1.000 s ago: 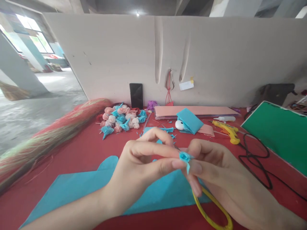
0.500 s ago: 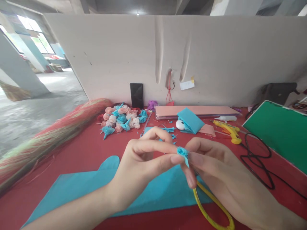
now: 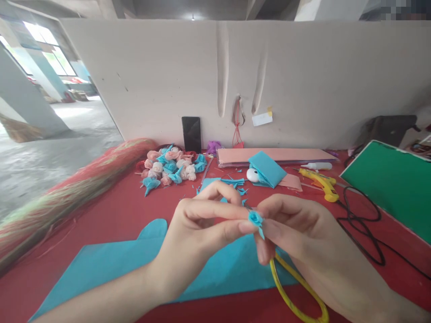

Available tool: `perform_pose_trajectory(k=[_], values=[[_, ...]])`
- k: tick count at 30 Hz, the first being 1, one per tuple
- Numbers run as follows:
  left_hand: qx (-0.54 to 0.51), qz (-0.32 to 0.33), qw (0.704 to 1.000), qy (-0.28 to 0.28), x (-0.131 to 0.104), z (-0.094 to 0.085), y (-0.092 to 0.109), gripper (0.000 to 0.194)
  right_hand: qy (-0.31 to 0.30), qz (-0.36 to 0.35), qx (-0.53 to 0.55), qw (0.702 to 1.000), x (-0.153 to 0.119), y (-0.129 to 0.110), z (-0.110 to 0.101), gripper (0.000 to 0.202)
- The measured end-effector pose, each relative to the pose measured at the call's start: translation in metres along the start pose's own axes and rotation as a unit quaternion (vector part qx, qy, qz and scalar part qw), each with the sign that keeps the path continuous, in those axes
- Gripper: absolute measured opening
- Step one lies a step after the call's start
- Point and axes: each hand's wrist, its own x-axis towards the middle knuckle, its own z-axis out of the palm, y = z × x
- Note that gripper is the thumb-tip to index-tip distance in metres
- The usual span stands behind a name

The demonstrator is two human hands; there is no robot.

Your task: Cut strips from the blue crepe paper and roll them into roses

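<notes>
A small rolled blue paper rose (image 3: 256,219) with a pointed tail is pinched between both hands at the centre. My left hand (image 3: 208,224) grips its left side between thumb and forefinger. From the right, the thumb and fingers of my right hand (image 3: 296,237) close on the same flower. A yellow looped handle (image 3: 281,287), seemingly of scissors, hangs below my right palm; a thin dark tip shows just above the rose, and the rest is hidden by the fingers. Under both hands lies a large blue paper sheet (image 3: 117,269).
Pink, white and blue paper flowers (image 3: 171,167) are heaped at the back left, near a phone (image 3: 191,133). Behind my hands are blue paper scraps (image 3: 240,191) and a folded blue pack (image 3: 268,169). A yellow glue gun (image 3: 321,184) with black cord and a green board (image 3: 393,188) stand right.
The rose has turned slightly in my fingers and sits a little lower, its rolled top facing me more. A dark tip now shows above it. Both hands keep their pinch.
</notes>
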Motion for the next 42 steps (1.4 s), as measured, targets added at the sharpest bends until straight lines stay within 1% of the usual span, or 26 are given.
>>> perform_pose_trajectory(k=[3,6,9,15,20,27,30,33,36,39,42], values=[[0.003,0.008,1.000,-0.007,0.001,0.000,-0.001,0.007,0.020,-0.028,-0.013,0.999,-0.001,0.000,0.004,0.013],[0.011,0.019,1.000,-0.006,0.001,0.000,-0.001,0.007,0.053,-0.046,-0.026,0.997,-0.001,0.002,0.007,0.012],[0.020,0.025,0.999,-0.006,0.001,-0.001,-0.001,0.008,0.063,-0.058,-0.030,0.996,-0.002,0.003,0.008,0.012],[0.042,0.045,0.998,-0.009,0.002,0.000,0.000,0.010,0.078,-0.047,-0.028,0.995,-0.004,0.002,0.010,0.014],[0.035,0.048,0.998,0.000,0.001,0.001,-0.001,0.009,0.110,-0.050,-0.036,0.992,-0.004,0.004,0.011,0.014],[0.042,0.070,0.997,0.013,-0.001,0.002,-0.004,0.007,0.132,-0.058,-0.028,0.989,-0.006,0.006,0.015,0.011],[0.048,0.083,0.995,0.017,-0.002,0.003,-0.004,0.008,0.126,-0.076,-0.030,0.989,-0.006,0.008,0.015,0.011],[0.038,0.091,0.995,0.006,-0.003,0.006,-0.001,0.013,0.101,-0.114,-0.030,0.988,-0.007,0.012,0.012,0.011],[0.041,0.099,0.994,0.004,-0.004,0.008,0.001,0.017,0.080,-0.151,-0.057,0.984,-0.007,0.015,0.008,0.011],[0.045,0.093,0.995,0.016,-0.006,0.008,0.000,0.014,0.083,-0.165,-0.111,0.976,-0.008,0.015,0.006,0.010],[0.050,0.086,0.995,0.026,-0.006,0.007,-0.002,0.013,0.101,-0.168,-0.145,0.970,-0.008,0.013,0.007,0.010]])
